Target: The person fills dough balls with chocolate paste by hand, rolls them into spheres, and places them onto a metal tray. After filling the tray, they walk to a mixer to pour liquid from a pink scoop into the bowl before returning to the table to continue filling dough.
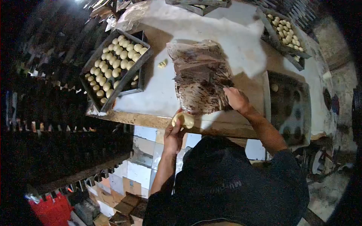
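Note:
My left hand (173,138) is closed on a flattened round of pale dough (186,119), held at the front edge of the table with the thumb across it. My right hand (237,100) has its fingers curled together at the right side of a sheet smeared with dark brown paste (203,79). Whatever those fingers hold, if anything, is hidden. A small scrap of dough (162,64) lies to the left of the paste.
On the left, a tray of round dough balls (113,62) is stacked askew on another tray. A dark baking tray (288,109) with one dough ball (274,87) stands at right. Behind it is another tray of dough pieces (285,32). A further tray (201,8) sits at the far edge.

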A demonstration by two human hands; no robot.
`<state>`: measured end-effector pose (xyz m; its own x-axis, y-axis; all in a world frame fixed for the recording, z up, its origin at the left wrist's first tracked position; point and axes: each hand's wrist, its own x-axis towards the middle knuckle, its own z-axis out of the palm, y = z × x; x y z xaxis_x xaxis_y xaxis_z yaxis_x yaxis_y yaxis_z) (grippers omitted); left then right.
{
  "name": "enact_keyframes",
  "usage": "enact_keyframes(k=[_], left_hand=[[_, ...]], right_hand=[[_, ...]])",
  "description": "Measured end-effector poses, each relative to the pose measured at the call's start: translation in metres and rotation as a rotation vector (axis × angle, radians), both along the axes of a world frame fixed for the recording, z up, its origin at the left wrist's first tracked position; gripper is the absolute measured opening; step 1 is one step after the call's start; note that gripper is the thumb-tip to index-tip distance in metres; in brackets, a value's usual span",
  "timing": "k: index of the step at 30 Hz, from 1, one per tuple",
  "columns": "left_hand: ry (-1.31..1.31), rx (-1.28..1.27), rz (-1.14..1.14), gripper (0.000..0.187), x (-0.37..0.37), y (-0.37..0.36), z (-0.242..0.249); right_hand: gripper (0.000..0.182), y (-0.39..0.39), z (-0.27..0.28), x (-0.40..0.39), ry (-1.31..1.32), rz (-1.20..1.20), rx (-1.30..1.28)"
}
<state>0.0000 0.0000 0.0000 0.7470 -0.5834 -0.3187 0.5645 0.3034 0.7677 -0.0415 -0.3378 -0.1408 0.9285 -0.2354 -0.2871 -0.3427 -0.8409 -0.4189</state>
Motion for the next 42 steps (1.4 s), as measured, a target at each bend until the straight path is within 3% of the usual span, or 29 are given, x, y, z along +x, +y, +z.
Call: enact_keyframes(k=[1, 2, 3, 6, 13, 17, 18, 20, 21, 24, 26, 32, 35, 38, 39, 41, 42], left_hand=[[0.023, -0.016, 0.047, 0.063, 0.0, 0.003, 0.008], [0.013, -0.015, 0.086, 0.06, -0.001, 0.006, 0.012], [0.047, -0.049, 0.095, 0.061, 0.004, -0.048, 0.007], [0.015, -0.034, 0.122, 0.06, 0.018, -0.068, 0.006], [0.055, -0.044, 0.205, 0.052, 0.04, -0.091, -0.021], [0.13, 0.127, 0.215, 0.044, 0.046, -0.119, -0.035], [0.188, 0.146, 0.183, 0.043, 0.048, -0.125, -0.037], [0.318, 0.096, 0.162, 0.043, 0.045, -0.142, -0.034], [0.325, -0.005, 0.089, 0.044, 0.045, -0.146, -0.036], [0.317, -0.185, -0.054, 0.045, 0.045, -0.147, -0.038], [0.274, -0.148, -0.038, 0.045, 0.044, -0.144, -0.037], [0.214, -0.151, 0.043, 0.044, 0.035, -0.118, -0.021], [0.193, -0.198, 0.061, 0.046, 0.031, -0.106, 0.004], [0.147, -0.281, 0.039, 0.048, 0.019, -0.094, 0.015], [0.176, -0.31, 0.042, 0.047, 0.015, -0.087, 0.013], [0.233, -0.365, 0.05, 0.047, 0.01, -0.069, 0.01], [0.267, -0.376, 0.114, 0.05, 0.008, -0.059, 0.015]], right_hand=[[0.041, 0.016, -0.01, 0.005, -0.209, -0.033, 0.153], [0.035, -0.005, -0.008, 0.006, -0.244, -0.037, 0.159], [0.029, -0.023, -0.002, 0.009, -0.278, -0.04, 0.164], [0.016, 0.006, 0.096, 0.055, -0.027, 0.095, -0.149], [0.022, -0.036, 0.061, 0.073, -0.039, 0.459, -0.011], [0.023, -0.069, 0.046, 0.069, -0.092, 0.42, 0.911], [0.024, -0.058, 0.04, 0.059, -0.36, 0.417, 0.952], [0.024, -0.044, 0.053, 0.036, -0.248, 0.202, 0.864], [0.029, -0.037, 0.059, 0.026, -0.361, 0.261, 0.711], [0.058, -0.016, 0.072, -0.002, -0.631, 0.307, 0.187], [0.077, -0.013, 0.062, -0.018, -0.59, 0.29, -0.02], [0.05, -0.033, 0.046, -0.055, -0.228, 0.141, -0.273], [0.03, -0.003, 0.091, -0.048, -0.608, 0.083, -0.418], [0.022, 0.06, 0.137, -0.021, -0.773, 0.034, 0.355], [0.015, 0.081, 0.146, -0.015, -0.869, 0.053, 0.451], [0.018, 0.121, 0.152, -0.013, -0.866, -0.242, 1.088], [0.017, 0.132, 0.15, -0.009, -0.822, -0.35, 1.268]])
